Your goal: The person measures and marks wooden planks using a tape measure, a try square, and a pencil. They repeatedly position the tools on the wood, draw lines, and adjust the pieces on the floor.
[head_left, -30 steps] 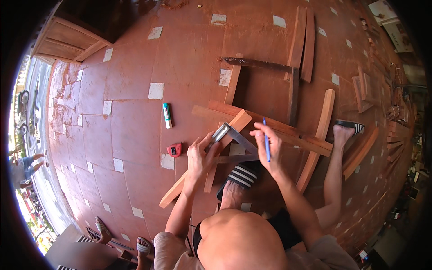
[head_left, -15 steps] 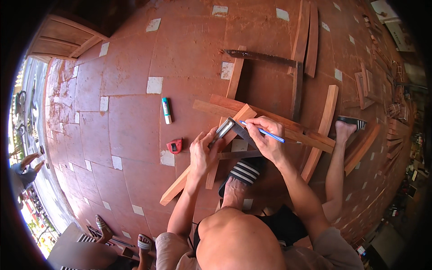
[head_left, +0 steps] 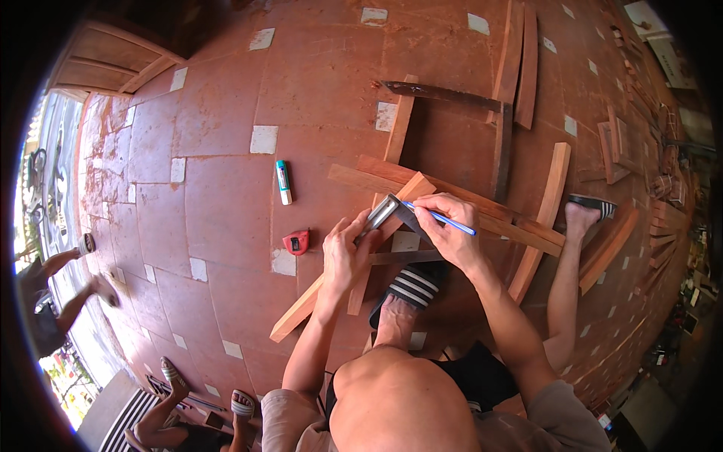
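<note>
My left hand [head_left: 346, 252] is closed round the silver stock of a try square [head_left: 382, 214], pressing it to a wooden bar [head_left: 300, 307]. The bar lies slanted across other timber, its far end just beyond the square. The square's dark blade reaches across the bar toward my right hand [head_left: 449, 226]. Between the fingers of that hand is a blue pen [head_left: 456, 224], its tip at the blade near the square's corner. Part of the blade is hidden under my right hand. Left of the bar, a red tape measure [head_left: 297, 242] rests on the floor.
A teal and white tube [head_left: 283, 182] lies beyond the tape measure. Crossed timber [head_left: 542, 226] and a dark angled piece [head_left: 444, 93] lie ahead and right. Wooden panels [head_left: 617, 151] are stacked far right. Two other people's legs [head_left: 71, 260] [head_left: 162, 433] show at left.
At the left edge, a person has stepped further into view. The scene has shifted slightly in the picture. My hands stay at the square, the pen tip still by the blade.
</note>
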The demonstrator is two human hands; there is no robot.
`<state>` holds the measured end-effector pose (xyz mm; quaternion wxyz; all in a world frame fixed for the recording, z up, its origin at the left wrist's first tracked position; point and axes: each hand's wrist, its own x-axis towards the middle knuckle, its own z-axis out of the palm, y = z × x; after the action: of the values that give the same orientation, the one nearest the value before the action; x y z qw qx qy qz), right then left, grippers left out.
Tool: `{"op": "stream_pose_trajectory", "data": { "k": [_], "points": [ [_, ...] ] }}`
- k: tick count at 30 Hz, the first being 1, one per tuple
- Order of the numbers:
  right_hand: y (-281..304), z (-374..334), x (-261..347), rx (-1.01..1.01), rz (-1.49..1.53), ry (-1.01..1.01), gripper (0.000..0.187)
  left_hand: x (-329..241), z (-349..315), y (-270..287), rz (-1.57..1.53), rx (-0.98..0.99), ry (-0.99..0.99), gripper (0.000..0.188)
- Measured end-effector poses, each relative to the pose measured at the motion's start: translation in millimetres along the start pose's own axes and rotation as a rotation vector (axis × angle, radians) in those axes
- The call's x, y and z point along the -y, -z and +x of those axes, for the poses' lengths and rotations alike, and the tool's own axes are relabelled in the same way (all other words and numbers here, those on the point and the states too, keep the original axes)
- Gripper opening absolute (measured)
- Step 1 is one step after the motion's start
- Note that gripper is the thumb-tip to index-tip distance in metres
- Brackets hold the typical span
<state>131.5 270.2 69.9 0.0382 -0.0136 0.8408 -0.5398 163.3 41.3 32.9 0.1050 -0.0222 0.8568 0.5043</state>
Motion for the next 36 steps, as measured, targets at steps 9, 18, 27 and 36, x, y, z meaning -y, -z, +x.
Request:
{"op": "stream_pose_trajectory", "data": {
  "k": [9, 18, 27, 36],
  "points": [
    [-1.8, -0.7, 3.5, -0.033, -0.059, 0.101, 0.014, -0.8, -0.3, -0.2, 0.027, -0.003, -0.015, 0.045],
    [-3.0, -1.7, 0.7, -0.030, -0.018, 0.087, 0.015, -0.7, -0.5, -0.7, 0.010, 0.012, -0.003, 0.046],
    [8.5, -10.6, 1.7, 0.042, -0.215, 0.038, 0.011, -3.3, 0.4, -0.5, 0.048, 0.012, -0.001, 0.045],
    [57.2, -58.0, -9.8, -0.128, 0.025, -0.140, 0.012, 61.2, -14.6, 27.6, -0.172, -0.115, 0.065, 0.032]
  ]
}}
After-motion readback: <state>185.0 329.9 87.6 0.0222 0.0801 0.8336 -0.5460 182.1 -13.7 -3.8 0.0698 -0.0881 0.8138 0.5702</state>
